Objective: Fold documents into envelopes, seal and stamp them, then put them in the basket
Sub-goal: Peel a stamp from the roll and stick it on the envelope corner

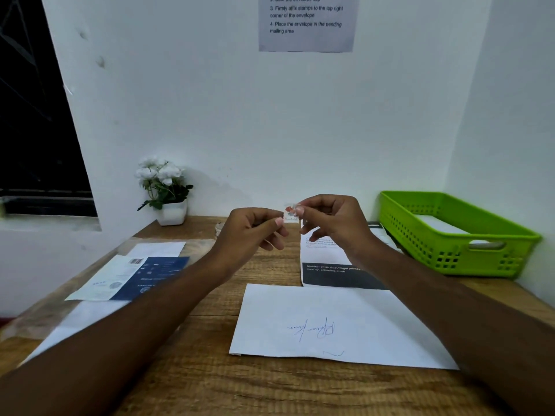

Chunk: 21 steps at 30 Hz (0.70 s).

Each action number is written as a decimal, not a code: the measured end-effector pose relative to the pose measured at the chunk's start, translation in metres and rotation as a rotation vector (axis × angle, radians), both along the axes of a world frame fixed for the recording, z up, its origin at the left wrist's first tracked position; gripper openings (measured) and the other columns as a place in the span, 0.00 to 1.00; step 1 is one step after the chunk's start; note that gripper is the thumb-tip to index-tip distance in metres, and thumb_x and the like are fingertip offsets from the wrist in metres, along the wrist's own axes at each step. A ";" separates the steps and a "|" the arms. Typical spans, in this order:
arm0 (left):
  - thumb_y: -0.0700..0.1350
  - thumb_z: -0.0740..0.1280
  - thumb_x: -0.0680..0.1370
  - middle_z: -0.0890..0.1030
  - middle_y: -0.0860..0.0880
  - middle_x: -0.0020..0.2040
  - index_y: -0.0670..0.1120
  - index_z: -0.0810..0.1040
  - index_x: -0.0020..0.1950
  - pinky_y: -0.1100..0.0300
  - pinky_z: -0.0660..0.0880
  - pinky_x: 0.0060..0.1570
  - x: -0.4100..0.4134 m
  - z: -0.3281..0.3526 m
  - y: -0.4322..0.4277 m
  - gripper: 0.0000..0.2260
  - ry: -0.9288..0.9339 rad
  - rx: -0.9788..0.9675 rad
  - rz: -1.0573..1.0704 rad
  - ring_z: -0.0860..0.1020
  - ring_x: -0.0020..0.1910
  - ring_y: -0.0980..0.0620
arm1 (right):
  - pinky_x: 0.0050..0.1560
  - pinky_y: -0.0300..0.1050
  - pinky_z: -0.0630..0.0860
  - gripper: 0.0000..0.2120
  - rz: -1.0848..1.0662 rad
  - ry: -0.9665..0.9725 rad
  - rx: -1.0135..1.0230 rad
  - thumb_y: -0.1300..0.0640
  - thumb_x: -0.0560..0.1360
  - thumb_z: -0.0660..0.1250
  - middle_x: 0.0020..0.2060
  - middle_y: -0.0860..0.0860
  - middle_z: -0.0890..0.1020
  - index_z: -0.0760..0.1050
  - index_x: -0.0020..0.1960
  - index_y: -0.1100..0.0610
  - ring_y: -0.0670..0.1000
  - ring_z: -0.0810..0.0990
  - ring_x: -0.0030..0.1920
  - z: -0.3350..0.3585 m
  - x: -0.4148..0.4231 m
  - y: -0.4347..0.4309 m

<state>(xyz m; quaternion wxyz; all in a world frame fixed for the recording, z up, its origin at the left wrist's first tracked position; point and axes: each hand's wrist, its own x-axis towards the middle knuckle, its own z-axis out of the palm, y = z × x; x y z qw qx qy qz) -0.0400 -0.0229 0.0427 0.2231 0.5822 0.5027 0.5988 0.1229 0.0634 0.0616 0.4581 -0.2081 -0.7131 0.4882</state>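
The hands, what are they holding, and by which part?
A small stamp: the left hand pinches its lower left edge, the right hand its upper right edge.

The wall notice (306, 24) is cut off at the top edge. We find the stamp (289, 214) blurred, perhaps red-printed. Our right hand (333, 223) hides part of the far printed sheet (326, 276).

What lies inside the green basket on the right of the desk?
A flat white sheet or envelope lies on the floor of the green basket. Its front wall hides the near part, so how many pieces lie there cannot be told.
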 end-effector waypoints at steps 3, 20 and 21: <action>0.41 0.66 0.78 0.85 0.46 0.41 0.44 0.80 0.55 0.58 0.77 0.37 0.001 -0.002 0.000 0.07 0.032 -0.073 -0.031 0.82 0.35 0.49 | 0.32 0.42 0.76 0.04 -0.001 0.016 -0.015 0.58 0.71 0.75 0.39 0.54 0.85 0.84 0.44 0.58 0.52 0.81 0.34 0.006 0.005 0.001; 0.62 0.77 0.63 0.79 0.57 0.45 0.52 0.82 0.52 0.66 0.70 0.39 0.044 -0.030 -0.002 0.22 0.767 -0.352 -0.093 0.74 0.44 0.59 | 0.33 0.40 0.76 0.09 0.000 -0.208 -0.195 0.58 0.71 0.73 0.44 0.54 0.83 0.83 0.49 0.61 0.49 0.79 0.34 -0.006 0.089 -0.004; 0.61 0.78 0.63 0.79 0.56 0.43 0.51 0.82 0.50 0.66 0.70 0.36 0.043 -0.030 -0.002 0.22 0.754 -0.348 -0.092 0.75 0.42 0.59 | 0.34 0.40 0.76 0.08 0.000 -0.266 -0.217 0.57 0.72 0.73 0.44 0.53 0.84 0.84 0.48 0.59 0.48 0.79 0.35 -0.007 0.096 -0.003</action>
